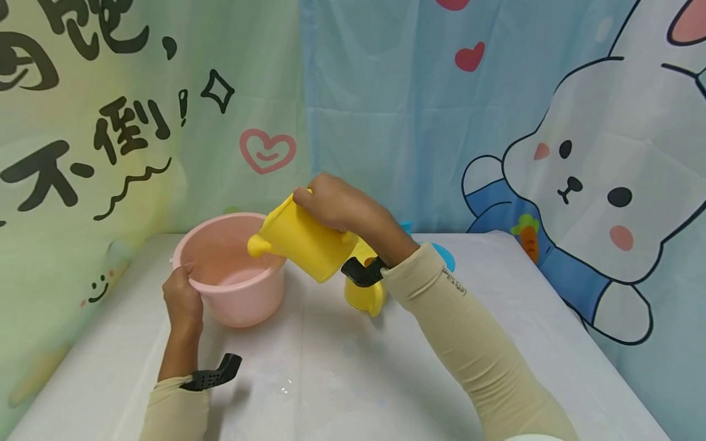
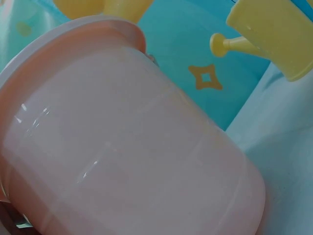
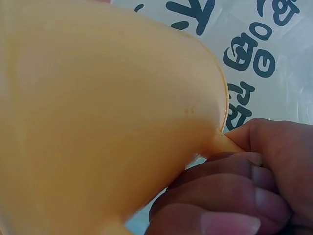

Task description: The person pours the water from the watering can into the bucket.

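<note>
A pink plastic basin (image 1: 245, 300) stands on the white table. At its near left rim, my left hand (image 1: 184, 300) grips the edge; the left wrist view is mostly filled by the basin's outer wall (image 2: 137, 137). My right hand (image 1: 344, 205) holds a yellow watering can (image 1: 311, 242) by its handle, tilted to the left so that the spout's round head is at the basin's right rim. Curled fingers (image 3: 220, 196) round the handle show in the right wrist view. No water stream can be made out.
Behind the right wrist, a second yellow vessel (image 1: 361, 297) stands on the table, partly hidden. A blue object (image 1: 444, 257) shows beyond the forearm. A few drops (image 1: 285, 387) lie on the white tabletop (image 1: 331, 380). A printed curtain (image 1: 375, 110) hangs behind the table.
</note>
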